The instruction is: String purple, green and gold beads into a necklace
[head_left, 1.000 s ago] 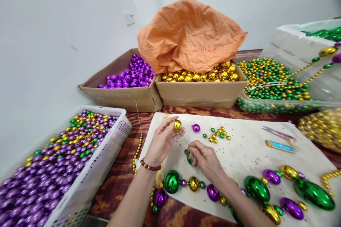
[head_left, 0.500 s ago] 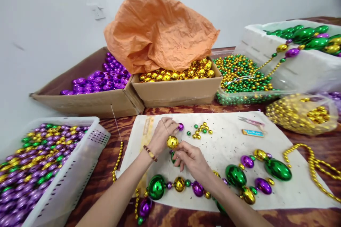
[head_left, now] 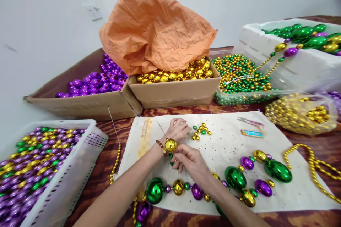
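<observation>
My right hand [head_left: 191, 161] is closed just beside a shiny gold ball bead [head_left: 170, 145]. The bead is threaded on a thin beading needle [head_left: 162, 128], which slants up and left from it; the pinched end is hidden. Beyond it, my left hand [head_left: 179, 130] reaches over the white cloth [head_left: 223, 156] with curled fingers, close to several small gold and green beads [head_left: 203, 130]. Whatever is under its fingertips is hidden. A green bead shows partly behind the right fingers. Below my hands lies a strand of large green [head_left: 155, 190], purple [head_left: 197, 191] and gold beads.
Cardboard boxes of purple beads [head_left: 96, 82] and gold beads [head_left: 173, 76] stand behind the cloth. Baskets and tubs of mixed beads flank it. Pliers [head_left: 250, 122] and a small blue-labelled box [head_left: 252, 133] lie at the back right. Another needle [head_left: 114, 125] rises from a gold bead string.
My left hand has moved right, toward the small loose beads, and its fingers now cover the spot there. The purple bead at its fingertips is out of sight. My right hand stays nearly in place.
</observation>
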`<move>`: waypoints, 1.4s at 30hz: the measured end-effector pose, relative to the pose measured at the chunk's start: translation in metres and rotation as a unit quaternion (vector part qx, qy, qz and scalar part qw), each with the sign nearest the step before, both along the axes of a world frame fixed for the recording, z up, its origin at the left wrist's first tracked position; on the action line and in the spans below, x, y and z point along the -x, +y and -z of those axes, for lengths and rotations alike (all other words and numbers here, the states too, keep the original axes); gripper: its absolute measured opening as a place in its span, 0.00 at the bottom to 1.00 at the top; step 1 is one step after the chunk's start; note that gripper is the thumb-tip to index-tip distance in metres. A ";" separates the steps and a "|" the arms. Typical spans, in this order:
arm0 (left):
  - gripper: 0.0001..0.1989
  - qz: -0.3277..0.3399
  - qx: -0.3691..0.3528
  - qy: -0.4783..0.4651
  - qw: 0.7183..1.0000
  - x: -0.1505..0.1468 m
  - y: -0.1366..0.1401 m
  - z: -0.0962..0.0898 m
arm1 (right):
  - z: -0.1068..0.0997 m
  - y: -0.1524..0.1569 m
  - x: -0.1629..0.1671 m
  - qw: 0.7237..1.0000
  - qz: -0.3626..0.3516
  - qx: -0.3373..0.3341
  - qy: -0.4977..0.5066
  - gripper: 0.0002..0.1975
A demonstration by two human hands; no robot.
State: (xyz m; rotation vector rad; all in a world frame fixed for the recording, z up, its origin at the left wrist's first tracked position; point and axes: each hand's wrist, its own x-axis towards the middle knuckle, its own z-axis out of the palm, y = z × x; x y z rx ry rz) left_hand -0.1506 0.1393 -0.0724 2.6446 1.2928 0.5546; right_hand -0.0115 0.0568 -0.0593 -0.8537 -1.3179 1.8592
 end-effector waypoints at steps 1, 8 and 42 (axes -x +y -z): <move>0.11 -0.030 0.009 -0.046 0.998 0.004 -0.004 -0.006 | 0.000 0.002 0.000 1.000 0.004 0.004 0.003 0.08; 0.12 -0.287 0.201 -0.616 0.705 0.054 -0.048 -0.038 | -0.001 0.023 -0.001 1.000 0.007 -0.006 -0.020 0.09; 0.12 -0.233 0.284 -0.813 0.452 0.021 -0.092 -0.043 | -0.007 0.027 0.022 0.992 0.001 -0.072 -0.101 0.19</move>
